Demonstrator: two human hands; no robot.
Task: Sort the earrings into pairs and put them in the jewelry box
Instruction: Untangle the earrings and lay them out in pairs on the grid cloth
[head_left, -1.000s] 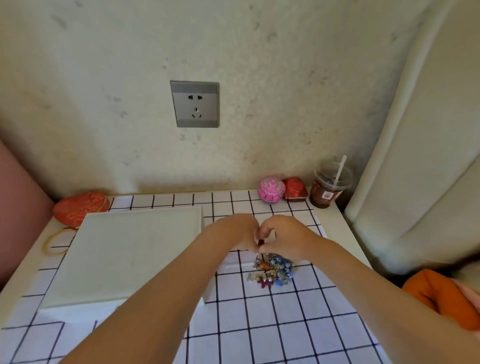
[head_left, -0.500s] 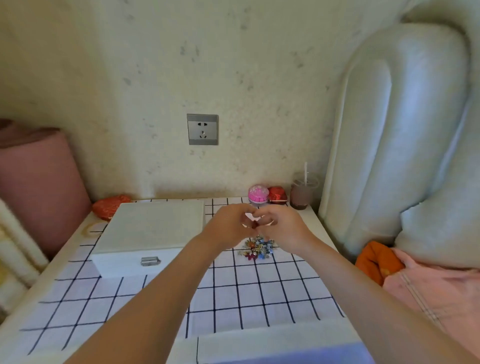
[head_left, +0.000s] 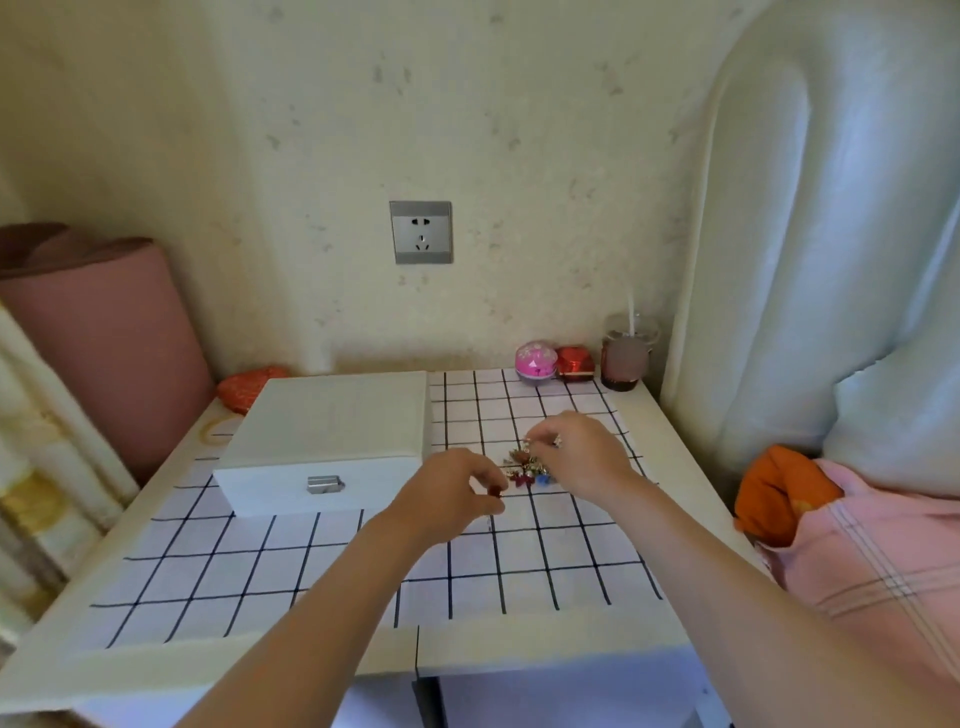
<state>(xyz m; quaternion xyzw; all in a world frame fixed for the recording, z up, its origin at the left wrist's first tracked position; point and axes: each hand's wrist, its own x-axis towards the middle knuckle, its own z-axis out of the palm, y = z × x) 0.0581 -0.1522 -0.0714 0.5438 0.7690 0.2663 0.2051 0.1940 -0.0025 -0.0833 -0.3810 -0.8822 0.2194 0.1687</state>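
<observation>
Head view: left hand (head_left: 447, 493) grip pinches a red earring (head_left: 496, 491) beside the earring pile (head_left: 524, 467); grip of right hand (head_left: 582, 457) unclear.

A person's left hand (head_left: 452, 493) pinches a small dark-red earring (head_left: 496, 490) at its fingertips. The right hand (head_left: 584, 457) curls its fingers into the heap of earrings (head_left: 524, 467) just beyond. A closed white jewelry box (head_left: 327, 436) sits left of both.
</observation>
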